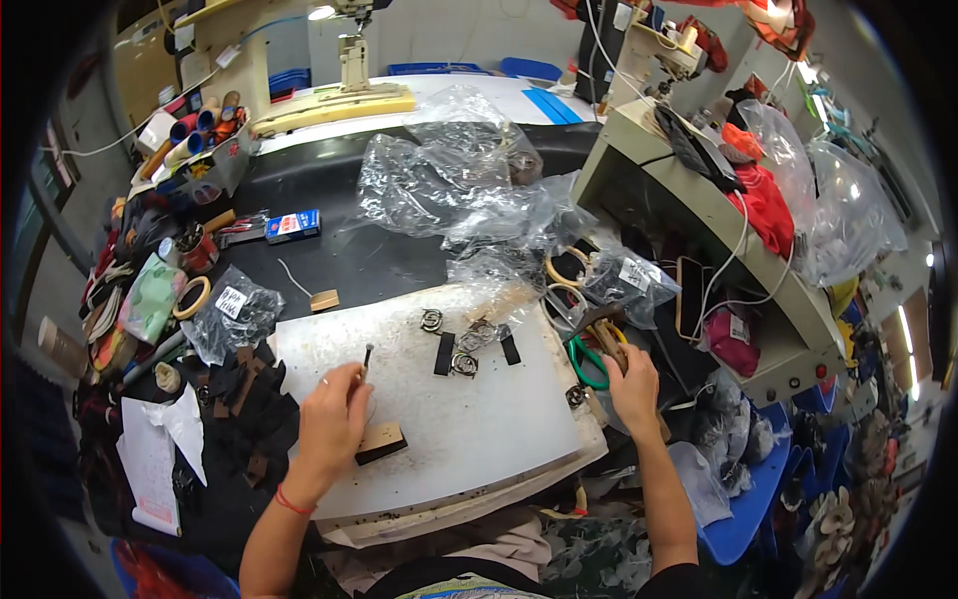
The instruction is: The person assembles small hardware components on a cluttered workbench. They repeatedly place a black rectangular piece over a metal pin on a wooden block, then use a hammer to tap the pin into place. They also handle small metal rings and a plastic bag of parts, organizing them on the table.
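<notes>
My left hand (334, 424) is above the left part of a white work board (489, 429). Its thumb and fingertips pinch a thin, short metal piece with a dark tip (368, 354), its kind too small to tell. Beside that hand lies a folded brown and black strip (381, 442). At the board's right edge, my right hand (635, 389) closes its fingers on a brown handle (605, 337); the tool's other end is hidden. Green-handled scissors (587, 364) lie against it. Mid-board are metal buckles (464, 363) and two black strips (444, 354).
Clear plastic bags (429, 190) heap behind the board. Dark scraps (249, 399) and a notepad (150, 469) lie at left, near a bagged bundle (235, 314). A tape roll (567, 266) and a beige machine stand (718, 240) are at right, above a blue bin (743, 524).
</notes>
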`<state>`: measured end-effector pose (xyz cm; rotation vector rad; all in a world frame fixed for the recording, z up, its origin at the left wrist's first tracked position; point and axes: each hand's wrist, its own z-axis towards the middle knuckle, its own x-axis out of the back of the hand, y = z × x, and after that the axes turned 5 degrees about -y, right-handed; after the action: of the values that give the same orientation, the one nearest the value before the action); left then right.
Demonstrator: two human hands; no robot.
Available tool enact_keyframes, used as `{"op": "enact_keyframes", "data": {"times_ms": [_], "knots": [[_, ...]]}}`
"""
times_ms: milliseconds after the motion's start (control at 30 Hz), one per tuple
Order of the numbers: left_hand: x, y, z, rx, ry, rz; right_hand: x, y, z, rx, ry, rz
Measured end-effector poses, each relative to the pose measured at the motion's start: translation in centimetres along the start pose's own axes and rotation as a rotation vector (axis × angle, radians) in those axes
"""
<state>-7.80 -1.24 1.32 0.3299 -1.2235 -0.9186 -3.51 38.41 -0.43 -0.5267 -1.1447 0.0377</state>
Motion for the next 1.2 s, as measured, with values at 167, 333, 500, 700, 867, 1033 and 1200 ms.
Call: {"op": "enact_keyframes", "data": {"times_ms": [167, 333, 500, 700, 867, 1033, 1200], "knots": [[0.1, -0.3, 3.2, -0.092, 0.005, 0.390, -1.5, 1.1, -0.2, 0.225, 0.014, 0.023], [1.2, 2.5, -0.9, -0.143, -0.291, 0.166, -0.6, -2.0, -3.8, 0.155, -0.270, 0.311], [0.0, 0.6, -2.5, -0.046, -0.306, 0.068, -0.2, -1.8, -3.7, -0.013, -0.183, 0.451], [0.8, 4.8, -1.1, -0.153, -0.005, 0.252, 1.4, -8.9, -6.8, -0.209, -0.273, 1.008], [-1.1, 6.8, -5.9, 0.095, -0.251, -0.266, -1.3, -16.6, -10.7, -0.197, -0.845, 1.325], [-1.0, 6.1, -7.9, 0.336, -0.145, -0.379, -2.4, -18.1, -11.8, 0.369, -0.621, 1.019], [-0.5, 5.6, -8.7, 0.458, -0.128, -0.528, -2.2, -18.1, -11.8, 0.656, -0.575, 0.894]]}}
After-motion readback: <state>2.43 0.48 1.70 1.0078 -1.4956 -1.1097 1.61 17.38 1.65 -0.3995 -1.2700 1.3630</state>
